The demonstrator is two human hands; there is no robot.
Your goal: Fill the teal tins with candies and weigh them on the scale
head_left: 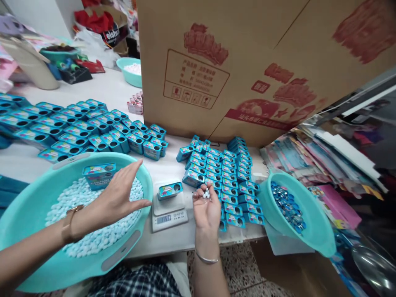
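My left hand (119, 198) is open, thumb and fingers spread, over the right part of a large turquoise basin (37, 264) of pale blue candies (102, 239). A blue tin (94, 177) stands upright among the candies behind it. Palm up, my right hand (206, 206) has its fingers curled round a few small white candies (206, 193), just right of a white scale (168, 206). One blue tin (170, 190) with a dark round hole rests on the scale's plate; the display is lit, its digits hard to read.
Rows of blue tins (229, 181) stand right of the scale, more (74, 128) at the back left. A turquoise bowl (321, 235) of blue lids is on the right. A big cardboard box (241, 49) rises behind, beside stacked flat packaging (309, 156).
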